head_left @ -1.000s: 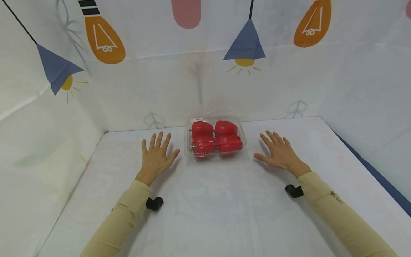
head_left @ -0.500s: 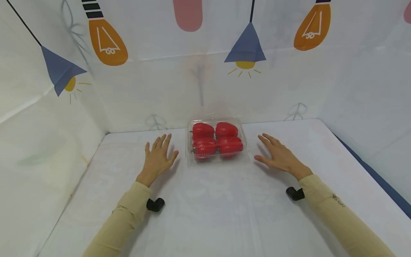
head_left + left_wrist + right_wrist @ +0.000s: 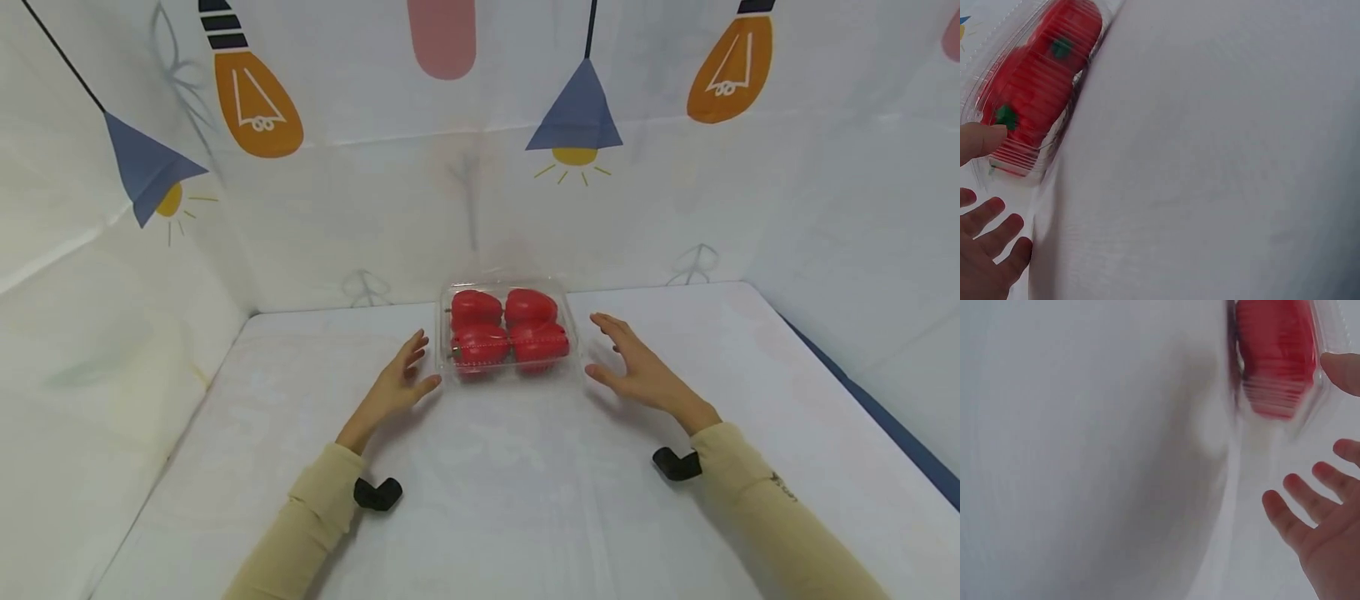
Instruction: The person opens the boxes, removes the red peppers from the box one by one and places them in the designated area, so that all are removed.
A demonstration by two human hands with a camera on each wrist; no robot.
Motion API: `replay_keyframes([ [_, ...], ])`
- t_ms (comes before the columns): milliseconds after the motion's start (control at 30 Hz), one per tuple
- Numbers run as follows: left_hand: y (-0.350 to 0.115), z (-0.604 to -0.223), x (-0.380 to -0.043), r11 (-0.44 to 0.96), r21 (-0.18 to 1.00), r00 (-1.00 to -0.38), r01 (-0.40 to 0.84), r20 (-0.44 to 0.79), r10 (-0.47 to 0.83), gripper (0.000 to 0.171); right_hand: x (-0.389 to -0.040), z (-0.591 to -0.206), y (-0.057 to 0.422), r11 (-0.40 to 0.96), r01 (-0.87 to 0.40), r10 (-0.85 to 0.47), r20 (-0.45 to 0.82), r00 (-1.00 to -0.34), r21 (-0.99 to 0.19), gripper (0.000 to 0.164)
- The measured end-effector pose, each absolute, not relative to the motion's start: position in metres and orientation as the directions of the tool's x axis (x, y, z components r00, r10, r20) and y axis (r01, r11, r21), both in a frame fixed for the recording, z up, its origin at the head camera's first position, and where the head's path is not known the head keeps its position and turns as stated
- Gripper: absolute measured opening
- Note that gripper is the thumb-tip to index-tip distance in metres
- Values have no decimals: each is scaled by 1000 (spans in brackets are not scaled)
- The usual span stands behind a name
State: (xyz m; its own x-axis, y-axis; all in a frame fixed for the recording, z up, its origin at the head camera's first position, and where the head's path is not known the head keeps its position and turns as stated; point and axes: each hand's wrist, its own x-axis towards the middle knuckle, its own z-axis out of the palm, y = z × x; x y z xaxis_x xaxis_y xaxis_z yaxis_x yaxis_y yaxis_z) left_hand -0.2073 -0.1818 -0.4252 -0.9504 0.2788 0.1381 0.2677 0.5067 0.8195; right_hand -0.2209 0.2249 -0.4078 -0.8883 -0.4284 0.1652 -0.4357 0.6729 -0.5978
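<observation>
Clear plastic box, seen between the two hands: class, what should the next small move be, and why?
Probably ease the left hand and right hand inward onto the sides of the clear plastic box. They flank it, thumbs parted from fingers, yet neither grips it; in the head view, white table shows between the right hand and the box.

The table [image 3: 510, 483] stands before the sheet [image 3: 352, 212]. The box [image 3: 444, 321] lies on the table, at the middle of the rear edge. Four peppers [image 3: 478, 343] lie inside the box in two rows of two, one row behind the other. The left hand [image 3: 392, 386] is located just left of the box; the right hand [image 3: 639, 372] is located just right of it, both over the table.
</observation>
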Motion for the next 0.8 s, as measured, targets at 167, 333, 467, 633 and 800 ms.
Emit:
replay_keyframes([
  [167,-176,-426,-203,525,827,-963,204,72,260,99,-217,-405,215,640,-462,-444,196,-875,-613,81],
  [333,-169,-427,-204,501,844,-965,191,68,253,106,-216,-402,205,613,-485,-454,224,-862,-624,85],
  [467,-163,-431,-209,445,872,-959,203,86,269,108,-218,-403,196,623,-516,-457,261,-850,-588,88],
  [633,-154,-436,-213,402,899,-965,173,73,253,111,-220,-405,181,648,-564,-473,310,-825,-511,87],
  [800,-144,-440,-213,428,892,-981,144,72,180,116,-218,-401,166,702,-557,-462,311,-831,-444,89],
])
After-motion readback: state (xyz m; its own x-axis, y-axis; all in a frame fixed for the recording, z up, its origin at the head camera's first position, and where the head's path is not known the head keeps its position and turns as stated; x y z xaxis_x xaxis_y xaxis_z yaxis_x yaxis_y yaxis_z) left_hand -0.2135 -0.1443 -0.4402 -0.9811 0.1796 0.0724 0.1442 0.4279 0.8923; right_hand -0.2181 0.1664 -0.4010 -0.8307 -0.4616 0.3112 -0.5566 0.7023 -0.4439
